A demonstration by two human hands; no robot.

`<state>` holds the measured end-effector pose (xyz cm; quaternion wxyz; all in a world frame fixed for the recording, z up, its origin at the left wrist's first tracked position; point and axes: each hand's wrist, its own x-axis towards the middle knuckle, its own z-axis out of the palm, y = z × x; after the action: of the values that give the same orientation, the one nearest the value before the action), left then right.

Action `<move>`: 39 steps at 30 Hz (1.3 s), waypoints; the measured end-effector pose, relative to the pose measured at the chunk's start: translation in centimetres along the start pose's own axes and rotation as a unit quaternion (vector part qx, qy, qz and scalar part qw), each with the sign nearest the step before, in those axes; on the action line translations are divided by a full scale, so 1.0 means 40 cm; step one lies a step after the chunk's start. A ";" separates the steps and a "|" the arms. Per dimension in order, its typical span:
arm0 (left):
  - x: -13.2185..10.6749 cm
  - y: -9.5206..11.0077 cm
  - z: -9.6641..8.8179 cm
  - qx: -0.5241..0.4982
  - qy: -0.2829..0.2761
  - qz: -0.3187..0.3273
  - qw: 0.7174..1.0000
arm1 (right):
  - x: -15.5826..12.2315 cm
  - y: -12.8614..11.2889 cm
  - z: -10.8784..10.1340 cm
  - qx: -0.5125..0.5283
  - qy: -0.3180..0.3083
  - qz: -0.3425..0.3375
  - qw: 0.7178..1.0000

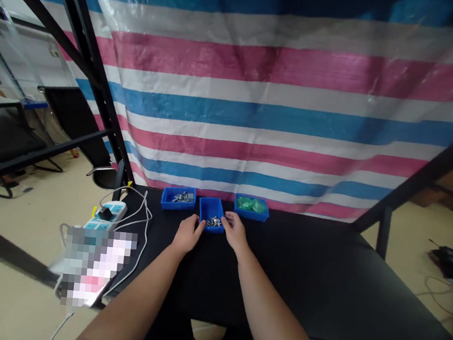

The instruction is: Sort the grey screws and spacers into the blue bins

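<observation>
Between my hands stands a small blue bin (210, 209) with little shiny metal parts (214, 222) gathered at its near end. My left hand (188, 234) grips the bin's left side near the front corner, thumb toward the rim. On the right side, my right hand (235, 231) holds the bin with thumb and fingers at its wall. Behind to the left is a second blue bin (168, 205) holding metal cylindrical pieces (184, 197). A third blue bin (260, 216), back right, contains green pieces (250, 204) whose kind I cannot make out.
The bins stand on a black table (300, 273). A white and blue power strip (115, 211) with a plug and loose white cables (146, 232) lies at the left edge. A striped plastic sheet (256, 109) hangs behind, between black metal posts (95, 72). Chairs (71, 117) stand left.
</observation>
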<state>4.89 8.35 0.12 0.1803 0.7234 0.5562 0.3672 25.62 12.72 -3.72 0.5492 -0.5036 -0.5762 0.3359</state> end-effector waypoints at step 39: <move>-0.109 -0.080 -0.129 0.269 0.126 -0.044 0.954 | -0.082 -0.056 -0.031 -0.212 -0.014 -0.137 0.967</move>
<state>-1.51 4.51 -0.04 -0.0771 0.6678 0.6839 0.2837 25.98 8.81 -2.38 0.4624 -0.5206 -0.7050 0.1343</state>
